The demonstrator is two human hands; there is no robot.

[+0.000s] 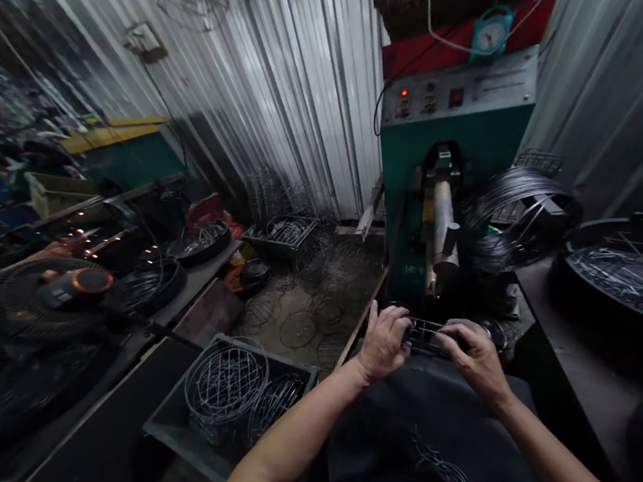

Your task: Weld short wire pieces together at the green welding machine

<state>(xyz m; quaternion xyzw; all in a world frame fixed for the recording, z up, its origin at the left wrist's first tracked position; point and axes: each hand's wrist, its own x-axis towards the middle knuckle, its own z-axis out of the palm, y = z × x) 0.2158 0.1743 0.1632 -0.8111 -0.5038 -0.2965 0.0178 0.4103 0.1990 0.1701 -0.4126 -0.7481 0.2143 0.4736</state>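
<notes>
Both hands meet just in front of the green machine (pixel 445 170), near the middle of the scene: the left hand (pixel 383 344) and the right hand (pixel 476 358) each curl their fingers around an end of a small wire frame (pixel 426 337), which lies level between them above a dark cloth (pixel 436 449) on the person's lap. Far behind the frame a coil of wire (pixel 516 216) hangs at the machine's right side, while to the near left a grey tray (pixel 170 419) holds round wire baskets (pixel 226 383), and a fan (pixel 44 298) sits further left.
</notes>
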